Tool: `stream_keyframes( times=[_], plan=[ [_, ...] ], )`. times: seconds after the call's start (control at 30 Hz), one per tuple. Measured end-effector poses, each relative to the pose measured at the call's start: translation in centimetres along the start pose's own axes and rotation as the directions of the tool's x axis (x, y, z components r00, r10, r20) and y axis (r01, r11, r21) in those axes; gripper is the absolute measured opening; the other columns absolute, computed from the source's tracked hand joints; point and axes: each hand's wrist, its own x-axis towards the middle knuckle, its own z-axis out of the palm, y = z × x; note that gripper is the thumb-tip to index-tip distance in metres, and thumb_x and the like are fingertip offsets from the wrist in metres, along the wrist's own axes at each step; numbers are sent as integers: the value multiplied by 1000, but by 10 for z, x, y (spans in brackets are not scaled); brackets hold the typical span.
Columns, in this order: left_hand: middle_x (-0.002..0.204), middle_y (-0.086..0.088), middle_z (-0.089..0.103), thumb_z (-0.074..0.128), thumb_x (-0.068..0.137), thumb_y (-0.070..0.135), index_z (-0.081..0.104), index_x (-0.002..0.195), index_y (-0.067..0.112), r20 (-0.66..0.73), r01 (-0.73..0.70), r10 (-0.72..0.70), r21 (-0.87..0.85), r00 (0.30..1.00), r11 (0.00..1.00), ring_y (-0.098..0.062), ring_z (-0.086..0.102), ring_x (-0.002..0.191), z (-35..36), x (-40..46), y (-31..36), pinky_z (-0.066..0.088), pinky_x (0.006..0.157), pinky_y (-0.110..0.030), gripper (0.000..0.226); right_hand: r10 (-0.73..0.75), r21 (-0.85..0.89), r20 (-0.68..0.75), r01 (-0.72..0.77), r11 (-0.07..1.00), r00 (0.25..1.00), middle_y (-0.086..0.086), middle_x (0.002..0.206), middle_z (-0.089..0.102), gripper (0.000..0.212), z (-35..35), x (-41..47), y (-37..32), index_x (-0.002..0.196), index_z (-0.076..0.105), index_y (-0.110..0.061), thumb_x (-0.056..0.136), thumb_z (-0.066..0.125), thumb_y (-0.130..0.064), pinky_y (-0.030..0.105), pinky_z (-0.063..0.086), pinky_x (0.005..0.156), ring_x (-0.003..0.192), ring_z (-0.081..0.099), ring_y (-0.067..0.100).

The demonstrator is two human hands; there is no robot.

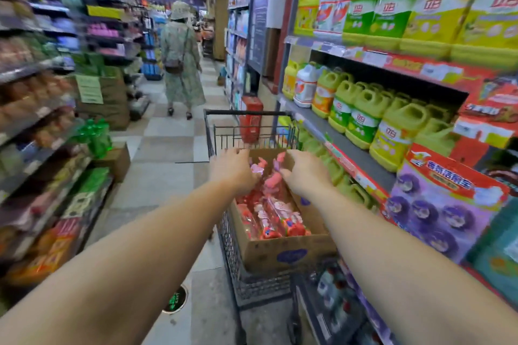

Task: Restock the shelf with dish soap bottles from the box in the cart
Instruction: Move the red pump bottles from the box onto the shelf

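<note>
Supermarket aisle, seen from head height, looking down past two bare arms. Both reaching forward into a cardboard box [283,253] set in a wire cart [246,286], at centre, parked close against the right-hand shelf [361,159], likely so bottles travel only a short way. Left hand [234,166] over the far end of the box, fingers curled down among pink pump tops; right hand [304,172] just beside it, fingers likewise bent downward. Actual grip on a bottle not clear for either hand: fingertips hidden, picture blurred. Soap bottles [273,218] red and pink, lying packed on their sides in the box; about four visible at the near end, more under the hands, total not countable. None yet lifted out, so restocking appears to be at the picking stage. Right shelf rows filled with yellow-green jugs [361,123], too many and too smeared to count. One shopper [182,61] far down the aisle, back turned.
</note>
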Motion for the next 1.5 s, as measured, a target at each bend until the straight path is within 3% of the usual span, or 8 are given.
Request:
stream_keyframes(
  times=[0.13,0.3,0.6,0.87,1.03,1.17,1.3,1.5],
  plan=[
    [128,-8,55,60,78,58,52,129,25,128,162,-156,-35,979,986,-30,50,119,54,53,-23,43,102,-47,62,33,-3,90,-33,999,995,7,132,59,58,40,64,36,140,48,-23,88,64,-40,37,47,96,122,54,31],
    [137,-6,48,64,84,52,42,141,28,251,230,-199,-99,947,968,-26,44,127,110,89,-35,40,105,-41,67,65,2,216,-66,998,974,10,132,57,56,91,126,73,137,48,-22,86,66,-35,40,47,97,122,53,33],
    [134,-4,52,67,79,58,42,143,25,457,244,-152,-149,876,958,-25,51,123,200,162,-52,44,105,-38,76,176,-28,418,-181,983,891,9,140,51,69,178,209,123,146,34,-22,86,67,-35,37,44,101,128,49,28],
    [138,-9,51,73,79,38,41,144,20,573,233,-77,-203,816,951,-29,49,127,269,249,-78,39,110,-38,75,303,-22,521,-342,939,798,8,128,63,60,255,260,142,137,46,-21,84,69,-33,33,48,93,117,58,27],
    [130,-10,56,73,76,43,50,136,26,653,254,-49,-224,756,941,-31,52,121,318,279,-81,43,105,-37,67,334,4,561,-406,914,758,7,128,62,59,292,282,157,138,47,-22,85,70,-24,33,47,96,117,58,28],
    [130,-12,56,73,79,39,48,138,25,692,288,-62,-216,719,933,-32,52,123,358,295,-77,41,104,-32,66,283,-2,600,-352,936,748,9,127,59,60,324,309,181,136,46,-29,82,71,-24,37,48,95,116,58,32],
    [136,-12,53,75,77,38,45,142,24,713,345,-100,-207,694,915,-31,49,127,392,305,-71,40,107,-35,73,162,48,672,-260,964,722,15,127,59,48,357,333,193,127,57,-14,82,71,-23,35,45,94,117,56,35],
    [143,-10,45,73,78,34,40,145,25,652,394,-174,-206,738,896,-29,44,132,420,309,-62,38,108,-34,75,2,167,696,-165,972,718,15,125,59,61,395,352,197,136,49,-16,80,73,-20,35,45,94,115,55,35]
  ],
)
